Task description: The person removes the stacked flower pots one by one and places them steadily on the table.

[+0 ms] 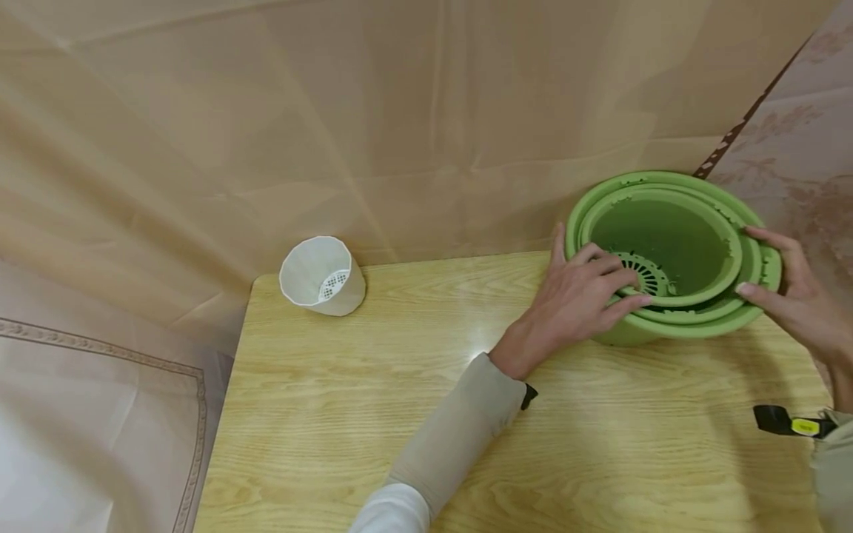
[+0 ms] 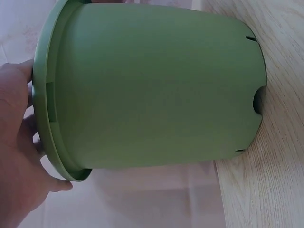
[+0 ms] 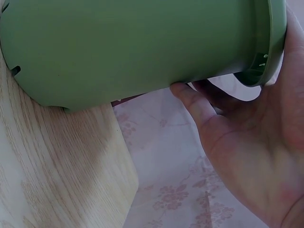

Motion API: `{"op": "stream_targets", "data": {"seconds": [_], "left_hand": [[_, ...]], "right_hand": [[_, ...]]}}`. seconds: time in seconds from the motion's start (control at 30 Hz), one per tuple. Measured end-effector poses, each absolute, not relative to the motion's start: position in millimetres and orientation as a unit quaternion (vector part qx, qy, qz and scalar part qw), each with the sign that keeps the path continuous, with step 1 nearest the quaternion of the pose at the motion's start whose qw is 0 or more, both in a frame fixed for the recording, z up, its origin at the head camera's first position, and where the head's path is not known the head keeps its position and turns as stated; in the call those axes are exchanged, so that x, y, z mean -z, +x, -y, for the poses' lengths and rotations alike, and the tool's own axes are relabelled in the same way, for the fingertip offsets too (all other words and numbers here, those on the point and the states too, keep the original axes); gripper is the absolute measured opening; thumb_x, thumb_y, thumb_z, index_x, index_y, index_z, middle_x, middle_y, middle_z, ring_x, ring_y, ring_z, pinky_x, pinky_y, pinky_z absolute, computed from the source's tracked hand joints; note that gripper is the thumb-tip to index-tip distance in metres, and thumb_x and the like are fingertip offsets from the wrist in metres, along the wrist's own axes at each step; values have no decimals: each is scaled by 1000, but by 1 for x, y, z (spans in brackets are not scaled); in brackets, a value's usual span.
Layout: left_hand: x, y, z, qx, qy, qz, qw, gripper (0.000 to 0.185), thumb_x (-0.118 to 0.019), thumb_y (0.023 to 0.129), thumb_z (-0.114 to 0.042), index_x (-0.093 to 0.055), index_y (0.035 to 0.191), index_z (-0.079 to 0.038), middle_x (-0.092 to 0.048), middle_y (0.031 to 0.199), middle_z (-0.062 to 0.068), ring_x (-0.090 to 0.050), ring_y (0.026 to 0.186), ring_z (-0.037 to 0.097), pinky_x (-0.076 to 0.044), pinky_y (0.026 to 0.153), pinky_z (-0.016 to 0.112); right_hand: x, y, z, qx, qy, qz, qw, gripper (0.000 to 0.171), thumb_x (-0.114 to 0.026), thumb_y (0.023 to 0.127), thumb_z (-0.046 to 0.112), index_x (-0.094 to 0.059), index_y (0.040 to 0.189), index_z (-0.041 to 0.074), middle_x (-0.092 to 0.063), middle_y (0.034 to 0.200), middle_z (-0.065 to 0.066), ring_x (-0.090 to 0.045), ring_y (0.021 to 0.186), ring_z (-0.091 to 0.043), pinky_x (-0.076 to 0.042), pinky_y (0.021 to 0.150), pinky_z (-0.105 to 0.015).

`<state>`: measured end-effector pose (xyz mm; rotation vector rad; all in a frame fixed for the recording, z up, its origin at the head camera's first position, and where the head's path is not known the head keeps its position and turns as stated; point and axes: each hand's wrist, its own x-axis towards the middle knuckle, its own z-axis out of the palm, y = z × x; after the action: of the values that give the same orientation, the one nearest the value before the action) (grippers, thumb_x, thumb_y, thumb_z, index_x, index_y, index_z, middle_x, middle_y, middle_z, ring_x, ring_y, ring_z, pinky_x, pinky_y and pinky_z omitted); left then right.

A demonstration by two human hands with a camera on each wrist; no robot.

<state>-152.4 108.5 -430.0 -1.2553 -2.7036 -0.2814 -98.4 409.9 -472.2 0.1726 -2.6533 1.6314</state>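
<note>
- Right now both hands are on the green pots (image 1: 673,252), a nested stack standing at the far right corner of the desk (image 1: 413,414), tilted toward the person.
- Left hand (image 1: 586,300): fingers curled over the near-left rim, tips reaching onto the inner pot's rim; the slotted drain grid shows just past them. Grip closed on the rim, not a full wrap.
- Right hand (image 1: 796,296): fingers and thumb pinch the right side of the outer rim; the right wrist view shows a finger (image 3: 192,102) pressed under the wall and the palm cupping the rim.
- Left wrist view: the pot's outer wall (image 2: 156,90) lies sideways in frame, the base end touching the wood, palm (image 2: 16,142) against the rim flange.
- White pot (image 1: 323,276) lies tipped on its side at the far left of the desk, well apart from the hands.
- Risk: the stack sits right by the desk edge, base partly off it by the look of the wrist views; a loose pinch could let it slide off to the floor.
- Risk: nested pots may stick; lifting only the inner rim could drag the outer one up, then drop it.
- Risk: a quick pull could tip the stack over.
</note>
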Motion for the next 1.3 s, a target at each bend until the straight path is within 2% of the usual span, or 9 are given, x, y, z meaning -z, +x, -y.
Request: {"op": "stream_targets", "data": {"seconds": [0.07,0.2,0.3,0.53,0.8,0.93,1.13,1.23,1.3], "left_hand": [[431,-153,-107,97,-424,896,89,35,-42,100,-60,-69,112,-42,-65,117,-24,-51,117,3,16,113,63],[431,-154,-107,104,-431,890,102,34,-44,99,-61,-69,110,-41,-65,115,-24,-53,114,3,15,114,62],[431,-154,-107,107,-434,888,106,34,-45,99,-61,-70,110,-40,-66,114,-24,-53,112,3,14,114,62],[428,-152,-107,112,-438,884,117,33,-49,97,-61,-71,110,-39,-66,108,-25,-53,107,2,14,114,63],[428,-152,-106,139,-466,858,164,29,-57,93,-61,-74,98,-37,-68,98,-25,-53,94,3,3,119,58],[428,-154,-105,157,-470,850,179,28,-61,91,-60,-74,95,-36,-68,95,-23,-54,93,5,0,120,57],[428,-155,-105,165,-468,845,200,29,-62,90,-60,-76,93,-34,-69,94,-23,-54,92,5,-2,120,57],[428,-154,-106,165,-469,841,214,30,-62,90,-60,-76,94,-34,-69,94,-22,-55,92,5,-8,120,58],[427,-153,-107,166,-472,837,223,31,-61,91,-60,-77,95,-33,-69,93,-21,-54,89,6,-26,117,49]], "right_hand": [[472,-98,-410,-522,56,851,11,78,-47,99,-10,-8,159,22,-23,148,-14,-42,107,14,-43,76,-1],[472,-98,-411,-520,52,852,14,78,-48,99,-9,-8,159,21,-32,136,7,-45,104,16,-44,75,-2],[472,-98,-410,-520,51,853,14,78,-48,99,-9,-8,159,21,-33,129,16,-46,103,16,-45,75,-2],[472,-98,-410,-519,54,853,19,78,-49,99,-10,-9,159,21,-36,123,20,-47,100,17,-46,72,-3],[473,-99,-408,-518,46,854,23,80,-50,97,-11,-9,158,20,-34,124,22,-46,100,16,-44,72,-1],[471,-102,-407,-521,53,851,26,81,-50,96,-15,-10,158,18,-35,123,20,-48,99,15,-46,70,-2],[471,-103,-408,-510,42,859,17,82,-51,97,-11,-6,158,19,-32,122,22,-46,97,17,-45,69,-2],[471,-101,-408,-509,45,859,19,81,-51,97,-11,-7,158,19,-34,121,22,-46,97,17,-45,69,-2],[472,-100,-408,-508,49,859,23,81,-51,96,-12,-8,158,19,-34,121,22,-47,97,18,-45,70,-2]]}}
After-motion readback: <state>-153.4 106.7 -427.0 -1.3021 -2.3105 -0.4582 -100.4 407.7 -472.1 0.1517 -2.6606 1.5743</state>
